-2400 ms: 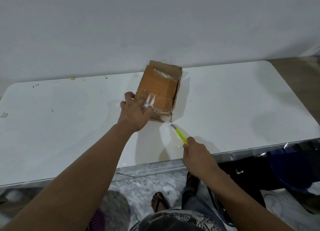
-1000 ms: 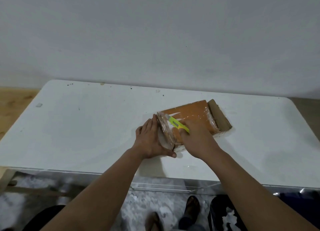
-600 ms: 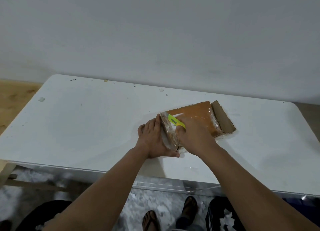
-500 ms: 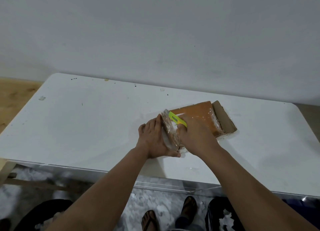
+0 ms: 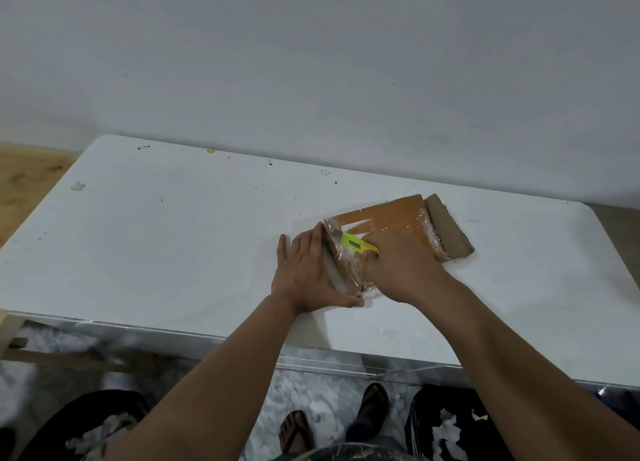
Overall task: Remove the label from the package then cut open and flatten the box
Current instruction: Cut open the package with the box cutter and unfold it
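Note:
A flat orange-brown cardboard box [image 5: 391, 218], wrapped in clear tape, lies on the white table [image 5: 166, 239] right of centre. One brown flap [image 5: 446, 230] sticks out at its far right end. My left hand [image 5: 308, 273] presses flat against the box's raised near-left flap, fingers together and thumb under its corner. My right hand [image 5: 401, 270] rests on top of the box, shut on a yellow-green utility knife [image 5: 358, 245]. The knife points left toward the taped left edge; its blade tip is hidden by the tape and flap.
A grey wall runs right behind the table. The table's front edge is close to my body. Two dark bins [image 5: 453, 426] with paper scraps stand on the floor below, beside my sandalled feet [image 5: 298, 433]. Wooden floor shows at far left.
The box was turned so its long side runs left to right, and my right hand brought the knife onto it. Over the last half second both hands barely moved.

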A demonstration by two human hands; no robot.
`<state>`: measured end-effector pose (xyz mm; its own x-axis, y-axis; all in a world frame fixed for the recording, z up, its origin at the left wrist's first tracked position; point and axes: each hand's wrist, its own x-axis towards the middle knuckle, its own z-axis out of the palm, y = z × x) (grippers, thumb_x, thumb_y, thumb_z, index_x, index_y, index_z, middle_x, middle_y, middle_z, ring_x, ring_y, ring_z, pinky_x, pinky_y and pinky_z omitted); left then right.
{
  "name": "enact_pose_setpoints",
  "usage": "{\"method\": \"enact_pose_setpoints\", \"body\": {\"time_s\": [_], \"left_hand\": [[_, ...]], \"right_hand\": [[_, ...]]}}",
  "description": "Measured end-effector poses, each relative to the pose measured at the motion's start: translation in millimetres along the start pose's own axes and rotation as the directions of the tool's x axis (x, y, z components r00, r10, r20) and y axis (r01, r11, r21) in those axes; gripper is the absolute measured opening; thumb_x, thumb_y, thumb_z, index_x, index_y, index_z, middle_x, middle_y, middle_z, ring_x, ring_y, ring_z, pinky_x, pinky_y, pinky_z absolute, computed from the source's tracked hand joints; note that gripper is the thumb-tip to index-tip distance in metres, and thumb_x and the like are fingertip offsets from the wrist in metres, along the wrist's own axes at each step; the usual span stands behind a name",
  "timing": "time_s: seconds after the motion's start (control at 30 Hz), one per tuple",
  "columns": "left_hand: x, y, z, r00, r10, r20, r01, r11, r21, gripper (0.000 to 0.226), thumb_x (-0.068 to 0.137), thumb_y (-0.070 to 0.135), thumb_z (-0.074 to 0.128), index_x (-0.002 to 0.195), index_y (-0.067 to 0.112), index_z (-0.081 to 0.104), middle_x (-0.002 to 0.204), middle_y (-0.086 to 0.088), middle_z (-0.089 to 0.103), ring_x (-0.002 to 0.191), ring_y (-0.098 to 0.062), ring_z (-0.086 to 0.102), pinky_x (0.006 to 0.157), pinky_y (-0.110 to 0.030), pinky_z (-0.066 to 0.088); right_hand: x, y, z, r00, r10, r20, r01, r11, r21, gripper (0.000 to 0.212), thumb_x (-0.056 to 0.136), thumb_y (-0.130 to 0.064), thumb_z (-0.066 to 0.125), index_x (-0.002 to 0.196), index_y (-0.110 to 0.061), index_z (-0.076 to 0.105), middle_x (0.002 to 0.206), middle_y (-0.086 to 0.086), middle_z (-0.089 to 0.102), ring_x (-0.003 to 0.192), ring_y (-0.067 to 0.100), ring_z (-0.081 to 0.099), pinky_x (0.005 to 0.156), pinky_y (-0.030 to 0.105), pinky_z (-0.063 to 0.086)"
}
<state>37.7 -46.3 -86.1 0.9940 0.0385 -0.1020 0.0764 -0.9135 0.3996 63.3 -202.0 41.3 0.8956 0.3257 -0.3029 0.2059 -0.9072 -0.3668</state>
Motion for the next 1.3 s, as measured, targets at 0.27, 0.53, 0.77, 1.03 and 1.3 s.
{"method": "enact_pose_setpoints", "body": {"time_s": [0.27,0.53,0.77,1.03,1.3], "left_hand": [[2,-2,1,1.0,0.007,0.024,-0.008,0.999,0.032,0.16,0.038,0.107,0.037,0.159,0.013,-0.007,0.165,0.0,0.012,0.152,-0.017,0.005,0.121,-0.057,-0.005],[4,0,-2,0.999,-0.02,0.032,0.019,1.0,0.013,0.162,0.035,0.108,0.036,0.159,0.013,-0.007,0.163,-0.002,0.016,0.151,-0.021,0.011,0.121,-0.058,-0.006],[3,-1,-3,0.999,-0.008,0.048,0.007,1.0,0.017,0.16,0.038,0.108,0.039,0.158,0.014,-0.011,0.164,0.0,0.012,0.152,-0.018,0.006,0.121,-0.056,-0.007],[3,0,-2,0.999,-0.016,0.047,0.015,1.0,0.023,0.162,0.037,0.109,0.037,0.158,0.013,-0.012,0.165,0.0,0.01,0.152,-0.017,0.004,0.121,-0.056,-0.007],[5,-1,-2,0.998,-0.017,0.059,0.015,0.999,0.037,0.159,0.038,0.108,0.037,0.158,0.016,-0.013,0.166,0.0,0.008,0.153,-0.019,0.003,0.121,-0.057,-0.005]], "right_hand": [[-15,6,-18,0.998,0.005,0.061,-0.006,1.0,0.02,0.027,0.098,-0.021,0.044,0.116,-0.019,0.064,0.097,0.002,0.063,0.072,0.017,0.058,0.056,0.029,0.042],[-35,25,-20,0.973,0.042,0.225,-0.055,0.997,0.05,0.024,0.1,-0.025,0.045,0.088,-0.04,0.058,0.09,-0.001,0.058,0.068,0.015,0.054,0.052,0.022,0.035],[-30,22,-34,0.994,0.085,0.075,-0.094,0.987,0.128,0.035,0.099,-0.032,0.046,0.133,-0.031,0.056,0.109,-0.004,0.06,0.079,0.013,0.058,0.057,0.024,0.039],[-16,3,-11,0.999,0.049,0.016,-0.051,0.986,0.157,0.029,0.098,-0.026,0.047,0.123,-0.026,0.063,0.115,0.003,0.064,0.088,0.021,0.063,0.073,0.035,0.053],[-23,17,-15,0.987,0.061,0.145,-0.08,0.989,0.124,0.038,0.1,-0.026,0.045,0.135,-0.034,0.056,0.092,-0.004,0.062,0.065,0.012,0.057,0.051,0.022,0.041]]}}
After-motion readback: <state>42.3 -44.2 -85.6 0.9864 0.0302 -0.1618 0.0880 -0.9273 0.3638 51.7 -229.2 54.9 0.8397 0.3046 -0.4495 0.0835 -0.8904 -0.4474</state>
